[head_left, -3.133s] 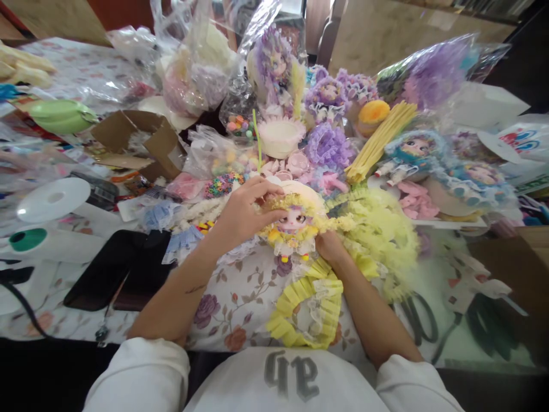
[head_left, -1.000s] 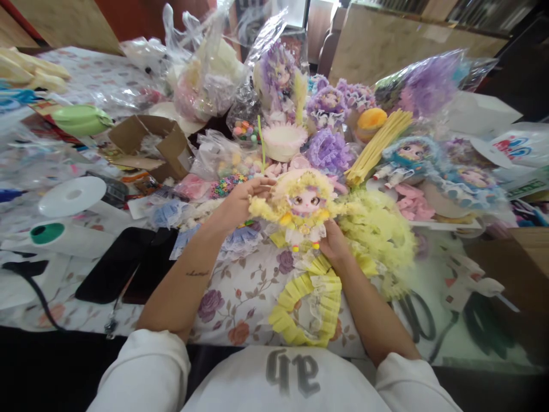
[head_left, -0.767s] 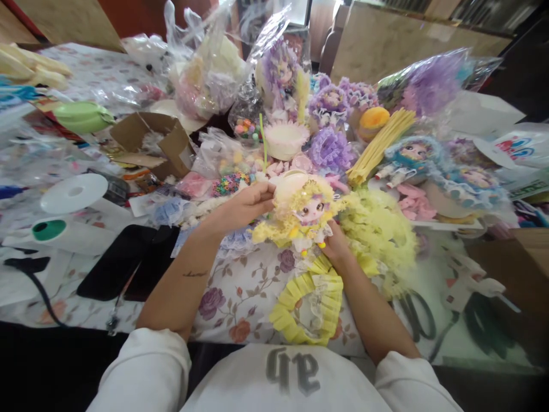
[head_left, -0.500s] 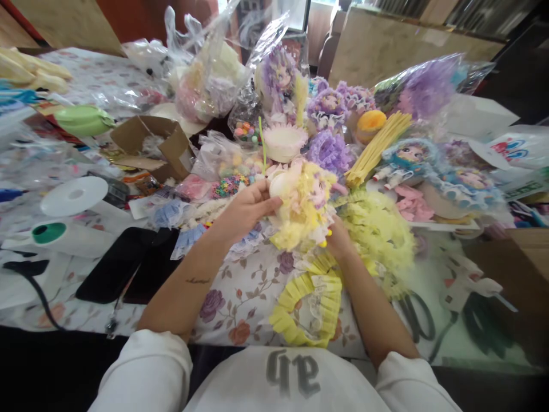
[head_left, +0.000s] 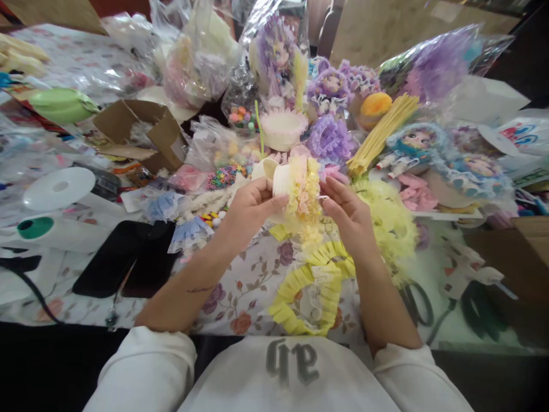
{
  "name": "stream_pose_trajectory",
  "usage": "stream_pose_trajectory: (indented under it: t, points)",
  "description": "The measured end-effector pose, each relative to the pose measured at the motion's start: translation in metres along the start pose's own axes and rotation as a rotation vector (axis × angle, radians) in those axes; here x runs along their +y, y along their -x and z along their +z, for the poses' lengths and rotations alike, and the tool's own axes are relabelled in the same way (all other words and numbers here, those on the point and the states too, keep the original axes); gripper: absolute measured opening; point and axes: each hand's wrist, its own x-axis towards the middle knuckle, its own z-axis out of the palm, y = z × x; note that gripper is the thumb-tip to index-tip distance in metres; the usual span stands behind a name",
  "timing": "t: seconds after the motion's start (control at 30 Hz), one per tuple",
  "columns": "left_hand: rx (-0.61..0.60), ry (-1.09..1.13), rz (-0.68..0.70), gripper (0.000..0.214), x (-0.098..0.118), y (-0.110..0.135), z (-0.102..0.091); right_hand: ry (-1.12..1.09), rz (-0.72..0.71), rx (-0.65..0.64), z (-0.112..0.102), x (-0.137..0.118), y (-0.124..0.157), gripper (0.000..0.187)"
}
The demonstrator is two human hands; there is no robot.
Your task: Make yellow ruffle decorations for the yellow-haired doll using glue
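My left hand (head_left: 253,212) grips a yellow-trimmed doll (head_left: 305,191) by its white, cup-like base, thumb in front and fingers behind. The doll is turned sideways, with frilly yellow lace and small flowers toward me; its face is hidden. My right hand (head_left: 349,214) pinches a small white part at the doll's right side between thumb and fingers. Below the hands, a pleated yellow ribbon trim (head_left: 291,292) lies curled on the flowered cloth. Fluffy yellow-green trim (head_left: 388,229) is heaped beside my right wrist.
Behind the hands stand a white scalloped bowl (head_left: 283,129), purple ruffle (head_left: 330,143) and yellow sticks (head_left: 384,134). Blue-haired dolls (head_left: 416,143) lie to the right, near a glue gun (head_left: 469,263) with a cord. Two dark phones (head_left: 114,257) and an open cardboard box (head_left: 141,134) are left.
The doll has been turned so its face no longer shows and its white base faces left. My right hand has come up from beneath it to its right side. The view has shifted slightly.
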Motion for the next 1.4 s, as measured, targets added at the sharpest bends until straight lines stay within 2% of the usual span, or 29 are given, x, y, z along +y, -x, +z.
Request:
stream_pose_trajectory:
  t: [0.47, 0.63, 0.83, 1.13, 1.3, 1.4]
  points:
    - [0.042, 0.050, 0.080, 0.028, -0.006, 0.006, 0.008, -0.005, 0.096, -0.047, -0.003, -0.009, 0.001, 0.058]
    - [0.022, 0.037, 0.046, 0.030, -0.005, 0.009, 0.008, 0.024, 0.148, -0.040, 0.000, -0.011, 0.001, 0.039]
    - [0.027, 0.029, 0.002, 0.028, 0.003, 0.014, 0.011, 0.044, 0.127, -0.006, 0.007, -0.012, 0.006, 0.027]
    - [0.029, 0.032, -0.042, 0.029, 0.002, 0.014, 0.010, 0.056, 0.164, -0.017, 0.001, -0.004, 0.003, 0.025]
    - [-0.040, -0.108, -0.006, 0.023, 0.001, 0.010, 0.006, -0.027, 0.221, -0.017, 0.004, 0.001, -0.001, 0.029]
    - [-0.073, -0.186, 0.007, 0.026, -0.001, 0.006, 0.004, -0.080, 0.258, -0.021, 0.007, 0.008, -0.004, 0.032]
